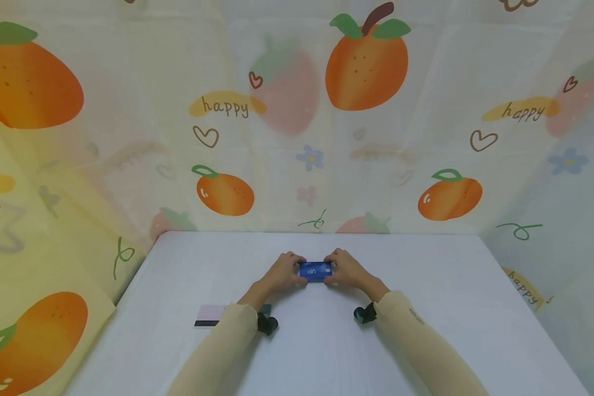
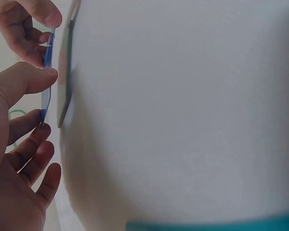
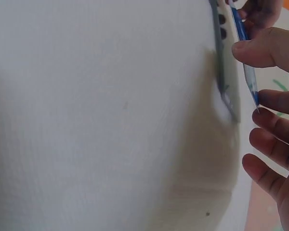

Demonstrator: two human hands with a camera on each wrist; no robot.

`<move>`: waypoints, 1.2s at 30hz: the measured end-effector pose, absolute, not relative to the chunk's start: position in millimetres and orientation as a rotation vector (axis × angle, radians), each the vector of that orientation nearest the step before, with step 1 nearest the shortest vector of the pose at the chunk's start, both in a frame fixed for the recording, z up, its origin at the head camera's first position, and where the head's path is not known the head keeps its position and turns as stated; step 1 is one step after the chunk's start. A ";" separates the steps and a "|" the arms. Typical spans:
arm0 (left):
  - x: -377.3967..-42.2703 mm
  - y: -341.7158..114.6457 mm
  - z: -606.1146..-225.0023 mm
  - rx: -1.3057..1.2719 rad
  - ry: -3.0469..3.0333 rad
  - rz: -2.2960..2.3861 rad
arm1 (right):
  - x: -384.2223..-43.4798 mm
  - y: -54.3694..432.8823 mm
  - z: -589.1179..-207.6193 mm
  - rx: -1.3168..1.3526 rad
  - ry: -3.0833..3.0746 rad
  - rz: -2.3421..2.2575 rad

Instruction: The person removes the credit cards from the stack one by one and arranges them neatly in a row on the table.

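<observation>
A small blue card (image 1: 315,270) with upside-down "VIP" lettering is held level between both hands. My left hand (image 1: 286,271) pinches its left end between thumb and fingers. At the opposite end, my right hand (image 1: 346,269) grips it likewise. In the left wrist view the card (image 2: 47,91) appears edge-on, raised off the table. Under it lies a flat, dark-edged piece (image 2: 65,72), whose kind I cannot tell. The right wrist view shows the card (image 3: 250,79) edge-on too, with the flat piece (image 3: 220,62) beside its lower face.
A pale card with a black stripe (image 1: 208,315) lies on the white table (image 1: 322,352), partly behind the left sleeve. A teal item (image 1: 266,309) shows near that sleeve. Dark heart-shaped pieces (image 1: 267,323) sit at the wrists. Fruit-printed cloth (image 1: 282,181) hangs around the table.
</observation>
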State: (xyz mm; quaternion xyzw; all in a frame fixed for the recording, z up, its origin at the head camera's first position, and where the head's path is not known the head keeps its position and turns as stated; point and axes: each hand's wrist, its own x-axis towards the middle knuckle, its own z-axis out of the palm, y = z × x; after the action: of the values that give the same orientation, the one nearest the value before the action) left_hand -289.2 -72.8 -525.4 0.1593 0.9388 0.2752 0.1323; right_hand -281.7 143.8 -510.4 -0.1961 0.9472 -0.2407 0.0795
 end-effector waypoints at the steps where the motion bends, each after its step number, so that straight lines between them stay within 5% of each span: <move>1: -288.5 -73.3 -524.8 0.468 2.729 0.799 | -280.9 143.4 -509.7 -0.592 2.837 -0.715; 36: -245.2 -92.7 -503.3 0.554 2.776 0.924 | -241.2 136.2 -497.7 -0.596 2.835 -0.885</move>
State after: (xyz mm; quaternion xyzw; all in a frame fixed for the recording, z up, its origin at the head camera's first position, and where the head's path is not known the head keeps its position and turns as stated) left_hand -245.2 -92.7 -503.3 0.1853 0.9291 0.3093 0.0819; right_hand -241.2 136.2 -497.7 -0.1964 0.9345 -0.2916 0.0561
